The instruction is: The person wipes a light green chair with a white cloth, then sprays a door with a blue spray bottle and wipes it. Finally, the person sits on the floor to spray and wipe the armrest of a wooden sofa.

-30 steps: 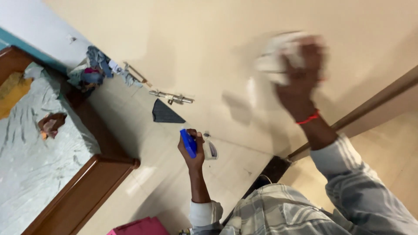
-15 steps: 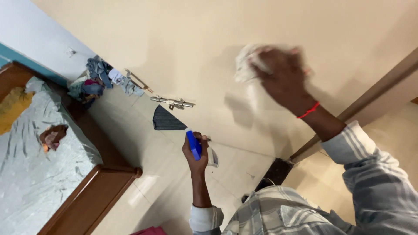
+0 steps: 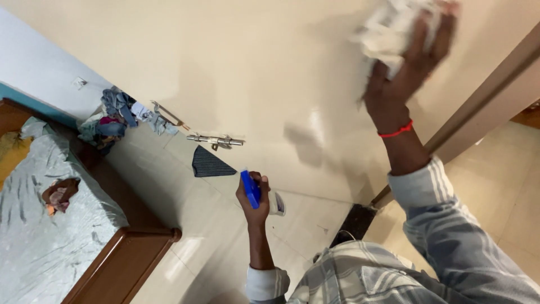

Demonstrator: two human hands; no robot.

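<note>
I see the cream door (image 3: 236, 67) first, a broad, smooth, glossy panel that fills most of the view and carries a soft shine and the shadow of my arm. My right hand (image 3: 402, 73) is raised high against it, fingers spread and curled over a crumpled white cloth (image 3: 388, 28), pressing that cloth flat to the panel; the cloth is blurred, so I cannot tell its weave. A thin red thread circles that wrist, above a striped grey sleeve.

At lower left lies the bed (image 3: 50, 225), its rumpled pale grey sheet bounded by a rounded brown wooden frame. Between the bed and the door runs a strip of pale polished floor tile (image 3: 185, 225), open and bare (the widest free room I have).

The brown door frame (image 3: 489, 107) runs diagonally at the right, just beside my right forearm.

My left hand (image 3: 253, 197) hangs lower, near the door's foot, closed in a full fist around a small spray bottle (image 3: 270, 201) with a blue trigger head and a whitish body.

A heap of clothes (image 3: 115, 115) sits at the wall corner, well apart from both hands. A dark wedge-shaped cloth (image 3: 209, 164) lies by the door, and just above it a silver metal latch bolt (image 3: 216, 139) is fixed to the panel.
</note>
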